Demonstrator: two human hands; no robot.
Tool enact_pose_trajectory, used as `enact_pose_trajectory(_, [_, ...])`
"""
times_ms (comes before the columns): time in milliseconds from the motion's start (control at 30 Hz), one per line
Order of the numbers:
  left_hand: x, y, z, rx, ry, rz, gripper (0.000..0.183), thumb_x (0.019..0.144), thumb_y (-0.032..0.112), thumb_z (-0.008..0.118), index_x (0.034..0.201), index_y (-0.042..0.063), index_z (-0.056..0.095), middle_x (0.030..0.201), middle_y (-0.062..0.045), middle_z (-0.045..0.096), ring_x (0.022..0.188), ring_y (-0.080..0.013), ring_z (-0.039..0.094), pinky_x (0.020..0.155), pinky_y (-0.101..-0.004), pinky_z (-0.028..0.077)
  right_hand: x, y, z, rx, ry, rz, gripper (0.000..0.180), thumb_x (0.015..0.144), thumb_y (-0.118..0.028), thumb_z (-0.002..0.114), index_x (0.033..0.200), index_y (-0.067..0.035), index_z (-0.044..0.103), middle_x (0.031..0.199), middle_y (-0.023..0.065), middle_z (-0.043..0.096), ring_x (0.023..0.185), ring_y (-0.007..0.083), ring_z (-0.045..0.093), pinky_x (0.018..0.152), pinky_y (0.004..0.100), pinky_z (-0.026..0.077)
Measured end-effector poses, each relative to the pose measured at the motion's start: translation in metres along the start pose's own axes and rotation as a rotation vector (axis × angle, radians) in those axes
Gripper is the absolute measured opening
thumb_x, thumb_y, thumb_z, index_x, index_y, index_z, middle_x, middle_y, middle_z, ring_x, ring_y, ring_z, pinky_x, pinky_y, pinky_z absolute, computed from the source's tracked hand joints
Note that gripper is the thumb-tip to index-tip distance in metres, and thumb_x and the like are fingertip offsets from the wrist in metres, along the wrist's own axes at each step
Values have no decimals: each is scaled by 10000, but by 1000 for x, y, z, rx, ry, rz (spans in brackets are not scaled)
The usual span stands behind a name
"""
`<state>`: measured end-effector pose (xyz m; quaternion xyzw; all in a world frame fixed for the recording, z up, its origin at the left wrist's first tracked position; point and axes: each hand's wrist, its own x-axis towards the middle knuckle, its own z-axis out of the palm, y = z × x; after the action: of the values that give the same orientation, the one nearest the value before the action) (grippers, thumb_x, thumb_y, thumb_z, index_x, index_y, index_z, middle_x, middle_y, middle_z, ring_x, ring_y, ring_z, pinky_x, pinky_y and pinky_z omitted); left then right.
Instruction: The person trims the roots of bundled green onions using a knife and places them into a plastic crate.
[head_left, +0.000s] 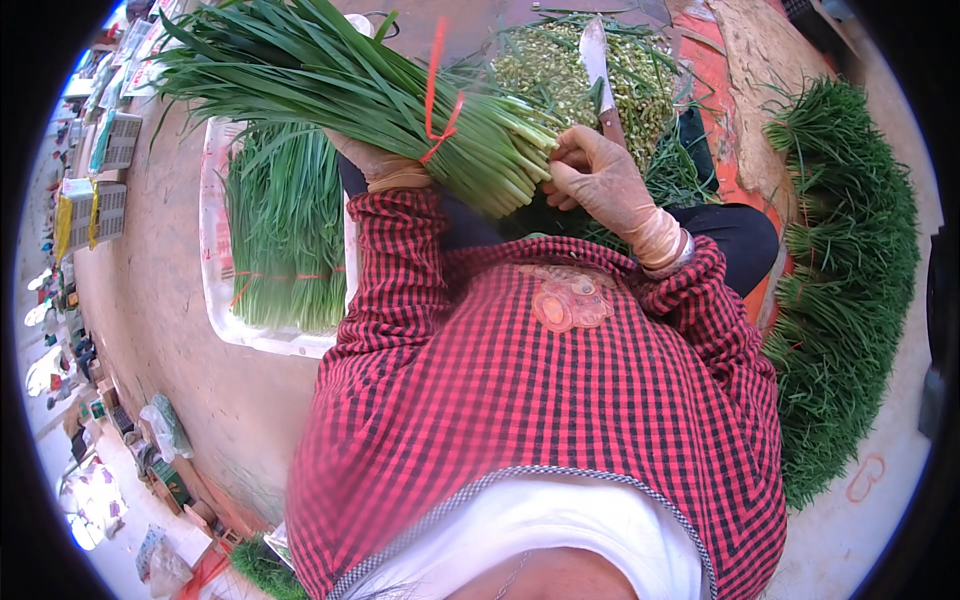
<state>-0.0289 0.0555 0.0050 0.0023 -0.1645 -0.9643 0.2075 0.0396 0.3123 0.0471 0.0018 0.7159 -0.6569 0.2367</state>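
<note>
A bundle of garlic chives (352, 97), tied with a red string (442, 135), lies across my left hand (382, 161), which wears a thin glove and grips it from below; its fingers are hidden behind the leaves. The pale cut ends point right. My gloved right hand (592, 176) touches them, thumb and forefinger pinched at the stem ends; whether a stem is between them I cannot tell. Beyond the right hand, a knife (596, 64) with a wooden handle rests on a heap of chopped stem ends (532, 67).
At left stands a white crate (262, 341) holding tied chive bundles (289, 225). A long row of more bundles (840, 300) lies on the floor at right, beside a brown sheet (750, 90). Grey crates (112, 210) and bags stand at far left.
</note>
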Motion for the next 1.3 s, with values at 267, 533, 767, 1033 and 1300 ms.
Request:
enact_pose_trajectory(267, [-22,14,8,-157,-196,-310,634,932,539,472,1363,77,517,1357,-107,551,1183,-274,553,1025,-462,434,-1,8,-78,-1031,198,-160,183,907,-261,592,890,-115,700,777,109,670,795,325,651,716,462,490])
enact_pose_trajectory(533, [-47,-53,56,433,52,-192,424,948,295,578,1292,50,554,1253,-103,611,1102,-258,610,967,-401,492,55,-57,2,-373,57,-583,1039,738,-367,823,1460,96,236,1437,273,413,1363,326,389,1140,394,297])
enact_pose_trajectory(767, [-58,-72,69,152,63,-464,398,973,256,577,1287,14,547,1217,-118,632,1054,-272,637,935,-412,514,82,-75,-23,329,252,-382,478,809,-92,741,1234,22,555,1093,83,659,951,175,631,848,300,511])
enact_pose_trajectory(1033, [-49,-59,78,-21,128,-539,476,981,405,507,1282,43,578,1264,-137,628,1137,-318,603,1030,-458,451,48,-51,-77,406,146,-400,465,997,-318,543,1358,-30,488,1249,79,581,1139,183,555,989,342,444])
enact_pose_trajectory(1300, [-20,-80,113,-356,-4,-371,505,1000,422,447,1350,63,511,1386,-129,534,1287,-334,478,1133,-523,326,23,29,-52,186,48,-331,647,952,-202,600,1492,-18,295,1467,124,416,1350,251,392,1118,376,311])
